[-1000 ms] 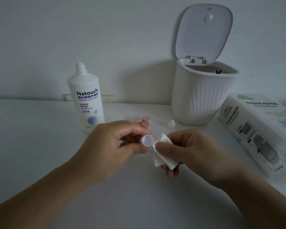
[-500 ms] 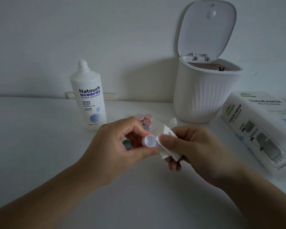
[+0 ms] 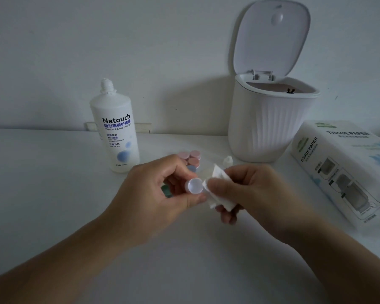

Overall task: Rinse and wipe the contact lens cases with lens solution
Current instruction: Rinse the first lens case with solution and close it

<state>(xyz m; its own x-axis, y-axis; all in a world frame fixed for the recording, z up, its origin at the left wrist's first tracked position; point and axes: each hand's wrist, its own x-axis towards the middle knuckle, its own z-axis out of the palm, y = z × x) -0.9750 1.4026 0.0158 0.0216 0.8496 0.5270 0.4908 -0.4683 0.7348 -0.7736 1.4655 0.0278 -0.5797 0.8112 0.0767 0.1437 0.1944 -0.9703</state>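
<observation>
I'm in the wiping step: my left hand pinches a small pale case cup above the bench, open side toward me. My right hand grips a folded tissue touching its rim. Next, I judge, the tissue must press inside and turn. The solution bottle stands behind.

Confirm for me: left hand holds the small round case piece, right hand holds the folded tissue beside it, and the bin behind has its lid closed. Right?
Not quite. The head view shows the bin with its lid standing open, not closed. The rest holds: the left hand holds the small round case piece, and the right hand holds the folded tissue beside it.
</observation>
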